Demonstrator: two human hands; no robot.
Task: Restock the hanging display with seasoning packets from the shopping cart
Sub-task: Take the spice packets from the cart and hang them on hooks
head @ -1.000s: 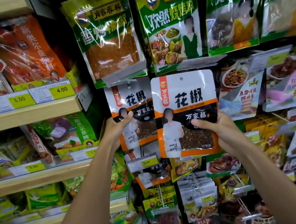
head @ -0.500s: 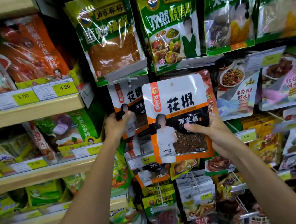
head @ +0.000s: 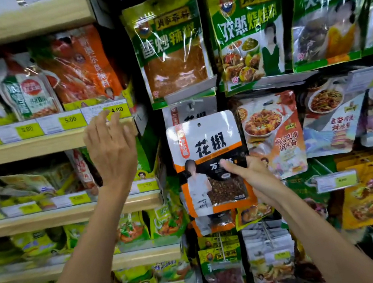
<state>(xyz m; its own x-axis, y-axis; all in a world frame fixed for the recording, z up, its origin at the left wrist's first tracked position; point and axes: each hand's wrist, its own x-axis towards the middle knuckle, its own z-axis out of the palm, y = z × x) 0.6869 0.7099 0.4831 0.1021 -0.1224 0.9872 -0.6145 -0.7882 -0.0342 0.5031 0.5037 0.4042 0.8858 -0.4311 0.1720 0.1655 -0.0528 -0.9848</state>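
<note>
A white, orange and black peppercorn packet (head: 208,162) is held upright against the hanging display by my right hand (head: 252,177), thumb on its front, fingers behind its right edge. Its hang hole sits just below the peg (head: 191,106), where a matching hung packet (head: 188,113) shows behind it. My left hand (head: 111,150) is raised with fingers spread, empty, in front of the wooden shelf edge left of the display. The shopping cart is out of view.
Large green seasoning bags (head: 170,46) hang in the row above. A tofu sauce packet (head: 274,134) hangs right of the held one. Wooden shelves (head: 34,145) with yellow price tags (head: 69,120) fill the left. More packets (head: 221,265) hang below.
My left hand has let go of the hung packets and moved up and left, opening. My right hand has shifted the packet left, over the peppercorn peg's column.
</note>
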